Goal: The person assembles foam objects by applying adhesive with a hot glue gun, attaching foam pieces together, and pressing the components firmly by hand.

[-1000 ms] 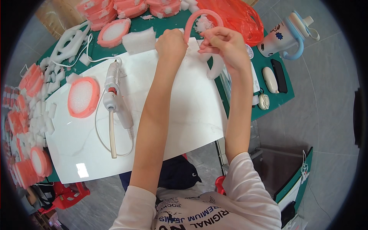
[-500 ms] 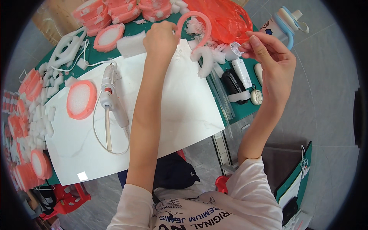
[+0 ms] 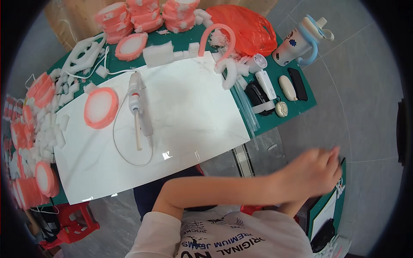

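My left arm (image 3: 219, 191) reaches across my body to the right, beyond the table edge. My left hand (image 3: 312, 172) is blurred, with its fingers curled closed; whatever lies in them is hidden. Behind it, my right hand is covered, and only a bit of my right forearm (image 3: 296, 207) shows below. Both hands are over the floor, away from the table. On the white board (image 3: 193, 116) lie a white glue gun (image 3: 135, 94) with a glue stick in its back end and a pink-rimmed foam disc (image 3: 101, 107).
Pink foam stacks (image 3: 146, 17) line the table's far edge. White foam scraps (image 3: 49, 137) heap at the left. A red plastic bag (image 3: 247, 28), a tumbler (image 3: 294, 47), a small fan (image 3: 258, 63) and clear glue sticks (image 3: 243, 107) are on the right side.
My left hand has left the pink foam strip at the far edge and swung right and toward me. My right hand has come down off the table's right side, now behind the left.
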`<move>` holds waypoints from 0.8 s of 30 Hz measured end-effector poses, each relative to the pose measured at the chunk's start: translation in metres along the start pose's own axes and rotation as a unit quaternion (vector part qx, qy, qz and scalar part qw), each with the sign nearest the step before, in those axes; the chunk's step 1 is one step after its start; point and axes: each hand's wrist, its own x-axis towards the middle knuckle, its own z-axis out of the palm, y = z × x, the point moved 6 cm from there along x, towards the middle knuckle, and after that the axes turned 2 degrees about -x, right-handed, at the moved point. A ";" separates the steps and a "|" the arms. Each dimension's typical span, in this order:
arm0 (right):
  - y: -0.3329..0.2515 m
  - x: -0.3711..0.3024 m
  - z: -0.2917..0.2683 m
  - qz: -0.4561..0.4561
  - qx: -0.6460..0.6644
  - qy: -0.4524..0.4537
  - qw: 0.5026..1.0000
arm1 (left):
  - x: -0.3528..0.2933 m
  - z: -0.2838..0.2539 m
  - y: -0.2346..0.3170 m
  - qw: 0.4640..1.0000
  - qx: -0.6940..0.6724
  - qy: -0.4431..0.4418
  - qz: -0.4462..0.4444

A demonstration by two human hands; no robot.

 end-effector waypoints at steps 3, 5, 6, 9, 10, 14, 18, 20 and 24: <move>0.011 0.004 -0.005 0.033 -0.103 -0.087 0.990 | -0.045 0.013 0.032 0.984 -0.113 -0.130 0.054; 0.016 -0.001 -0.005 0.053 -0.175 -0.139 0.973 | -0.082 0.015 0.035 0.962 -0.187 -0.194 0.042; 0.019 -0.007 -0.005 0.064 -0.212 -0.163 0.961 | -0.106 0.014 0.033 0.955 -0.206 -0.213 0.011; 0.055 -0.009 0.002 0.088 -0.294 -0.247 0.919 | -0.187 0.010 -0.002 0.908 -0.195 -0.349 -0.128; 0.051 -0.051 -0.014 0.100 -0.332 -0.270 0.898 | -0.217 0.003 -0.014 0.902 -0.154 -0.372 -0.159; 0.071 -0.109 0.050 0.162 -0.481 -0.336 0.793 | -0.322 -0.014 -0.048 0.894 -0.058 -0.337 -0.290; 0.014 -0.071 0.154 0.026 -0.234 -0.327 0.915 | -0.347 -0.026 -0.068 0.905 -0.036 -0.256 -0.339; 0.014 -0.053 0.213 -0.082 -0.210 -0.332 0.916 | -0.346 -0.026 -0.075 0.918 -0.015 -0.224 -0.328; 0.087 -0.016 0.287 -0.142 -0.264 -0.310 0.902 | -0.345 -0.016 -0.069 0.930 0.069 -0.239 -0.268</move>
